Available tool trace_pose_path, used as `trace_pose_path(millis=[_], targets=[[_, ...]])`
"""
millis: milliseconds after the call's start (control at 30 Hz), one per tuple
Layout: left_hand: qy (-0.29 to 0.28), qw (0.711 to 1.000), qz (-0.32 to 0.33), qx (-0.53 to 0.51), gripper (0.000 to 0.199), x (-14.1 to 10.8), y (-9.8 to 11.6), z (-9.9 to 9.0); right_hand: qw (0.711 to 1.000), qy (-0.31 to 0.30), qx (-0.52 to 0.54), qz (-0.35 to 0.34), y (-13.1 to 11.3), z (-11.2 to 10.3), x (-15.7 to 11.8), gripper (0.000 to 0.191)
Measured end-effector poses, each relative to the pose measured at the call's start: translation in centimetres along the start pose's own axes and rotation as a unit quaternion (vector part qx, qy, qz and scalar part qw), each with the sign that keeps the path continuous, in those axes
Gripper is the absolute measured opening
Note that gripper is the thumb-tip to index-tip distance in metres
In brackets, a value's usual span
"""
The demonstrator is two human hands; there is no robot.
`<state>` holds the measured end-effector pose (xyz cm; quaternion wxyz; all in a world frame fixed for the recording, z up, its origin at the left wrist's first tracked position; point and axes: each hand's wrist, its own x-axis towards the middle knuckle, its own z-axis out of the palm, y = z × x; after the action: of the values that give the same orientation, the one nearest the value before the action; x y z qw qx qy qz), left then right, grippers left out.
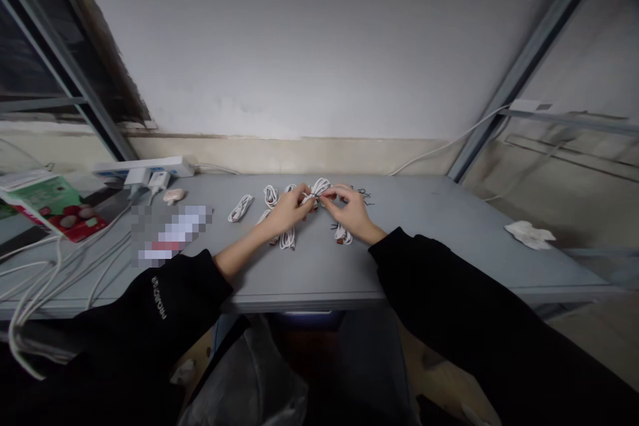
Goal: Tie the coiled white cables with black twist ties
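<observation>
A coiled white cable point(321, 184) is between my two hands over the middle of the desk, with a thin black tie point(315, 195) across it. My left hand point(290, 210) is closed, thumb and fingers gripping the coil from the left. From the right, my right hand point(351, 210) pinches at the black tie; its fingertips partly hide the end. Several more coiled white cables lie around my left hand, among them one coil point(241, 208) farther left. Another bundled cable point(343, 234) sits below my right hand. Loose black ties point(363, 194) lie behind the right hand.
On the grey desk point(429, 266), a white power strip point(150, 165) with plugged-in chargers stands at the back left. Nearby are a pale earphone case point(174, 196), a green and red box point(64, 203) and trailing white cords point(60, 273). Crumpled tissue point(530, 234) lies right.
</observation>
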<state>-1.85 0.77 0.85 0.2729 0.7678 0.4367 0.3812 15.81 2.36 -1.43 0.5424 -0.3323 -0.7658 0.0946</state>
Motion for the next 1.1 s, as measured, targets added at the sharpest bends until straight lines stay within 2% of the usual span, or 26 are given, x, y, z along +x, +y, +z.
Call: trace_pose_path(millis=[400,567,733,867,1100], targets=[[-0.035,0.999,-0.019,0.007,0.007,-0.37,0.58,-0.04,1.0,-0.019,-0.001,-0.015,-0.23,0.27,-0.09,0.009],[-0.029,0.999,-0.033,0.003,0.01,-0.28,0.64,0.01,0.999,-0.024,-0.007,-0.025,-0.31,0.28,-0.05,0.009],[-0.025,0.996,-0.055,-0.057,0.012,-0.17,0.41,0.37,1.0,-0.021,0.001,-0.02,-0.27,0.26,-0.02,0.008],[-0.044,0.99,-0.055,-0.123,0.011,-0.18,0.19,0.62,0.999,-0.01,0.03,-0.005,-0.18,0.37,-0.04,0.005],[-0.062,0.984,-0.058,-0.154,0.011,-0.26,0.46,0.65,0.998,-0.025,0.047,0.026,-0.18,0.42,0.01,0.004]])
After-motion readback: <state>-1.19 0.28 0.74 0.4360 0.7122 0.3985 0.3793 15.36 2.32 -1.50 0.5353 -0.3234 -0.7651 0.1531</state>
